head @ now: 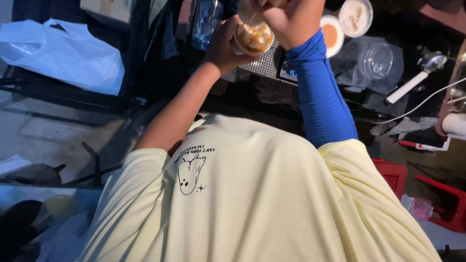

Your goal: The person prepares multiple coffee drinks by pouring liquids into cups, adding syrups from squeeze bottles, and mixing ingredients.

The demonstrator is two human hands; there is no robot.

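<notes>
right now my left hand [224, 46] is wrapped around the clear cup [252, 38], upright; my right hand [286, 17], fist closed, sits directly above its mouth.

both arms reach forward and up from the pale yellow shirt toward the clear plastic cup streaked with caramel-brown sauce [252, 38]. the left hand [224, 46] sits at the left side of that cup, its fingers curled round the wall and the wrist bent slightly back; the bare left forearm slopes down and away from the cup to the shirt sleeve. the right hand [286, 19] is above and just right of the cup's top, closed in a loose fist with the knuckles toward the camera. the right forearm, in a tight blue sleeve, drops from the cup almost straight down to the shoulder.
</notes>
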